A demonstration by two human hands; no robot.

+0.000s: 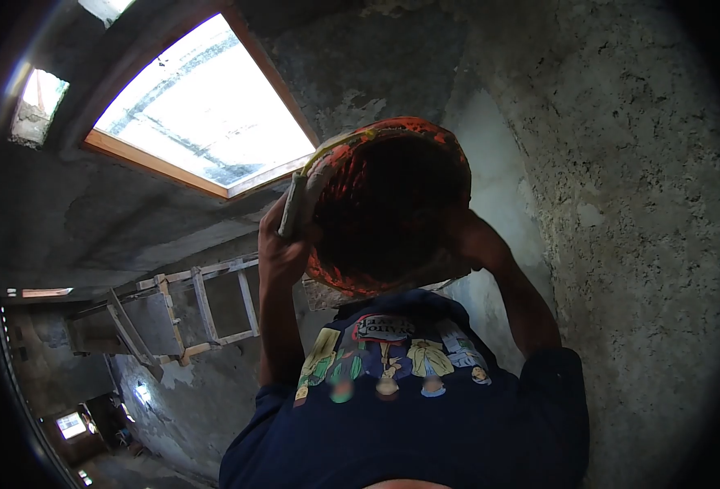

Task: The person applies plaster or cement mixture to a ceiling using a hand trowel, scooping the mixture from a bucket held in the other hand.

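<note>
Fingers of the left hand (281,254) look curled round the lower end of a pale grey bar (292,205), right up against the side of an orange tub (413,125). Could be the tub's handle, could be a separate stick, honestly can't call it. Right hand (472,241) is on the opposite side, against the lower right of the tub, but its fingers sink into shadow, so no idea whether they're spread, pressed together or pinching the rim.

Main thing spatially: the tub sits between both hands, just beyond the chest of the dark blue T-shirt (425,436). Its mouth faces the wearer, so its axis runs roughly along the line of sight, bottom pointing away. Neither hand is nearer, since both seem to be touching it; the left is by the bar, the right lower down the wall.

Now the murky stuff. Inside of the tub is nearly black, so can't say if anything's in there. Its outer bottom is out of sight, and a pale slab-like edge (319,295) under it is mostly covered. The wooden ladder (204,305) off to the left is partly blocked by the left forearm, and the window (213,102) is blown out white.
</note>
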